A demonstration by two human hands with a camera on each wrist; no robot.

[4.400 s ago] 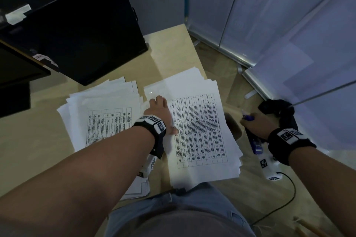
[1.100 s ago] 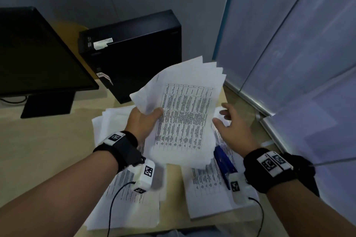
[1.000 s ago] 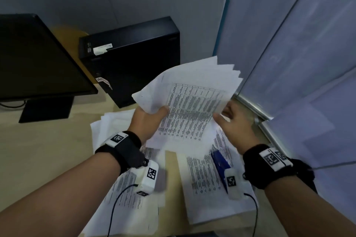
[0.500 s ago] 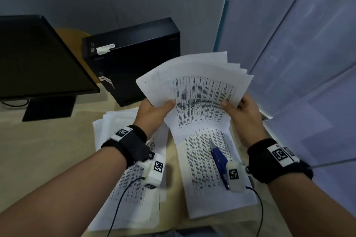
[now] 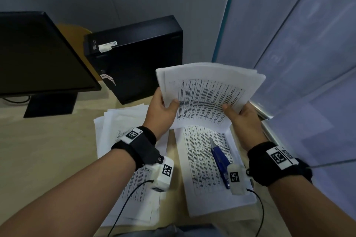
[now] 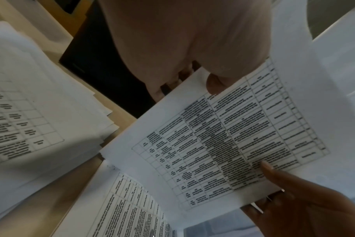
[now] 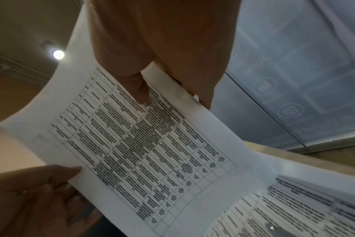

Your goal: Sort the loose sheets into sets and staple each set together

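Note:
Both hands hold a sheaf of printed sheets (image 5: 209,94) up above the desk, its table of text facing me. My left hand (image 5: 163,108) pinches its left edge, thumb on the front. My right hand (image 5: 239,114) grips the right edge the same way. The same sheaf (image 6: 233,136) fills the left wrist view, and in the right wrist view the sheaf (image 7: 142,144) is bowed. Below it a pile of printed sheets (image 5: 204,175) lies on the desk with a blue stapler (image 5: 219,158) on top. A second, fanned pile (image 5: 117,131) lies to the left.
A black computer case (image 5: 138,59) stands behind the piles, a dark monitor (image 5: 36,54) at far left. A frosted glass partition (image 5: 300,54) runs along the right. The wooden desk (image 5: 44,152) shows bare at left. Wrist cables hang near the front edge.
The left hand lifted a sheaf off the right pile. The right hand let go of the stapler, now lying on that pile, and took the sheaf's right edge; the fanned sheets have drawn closer together.

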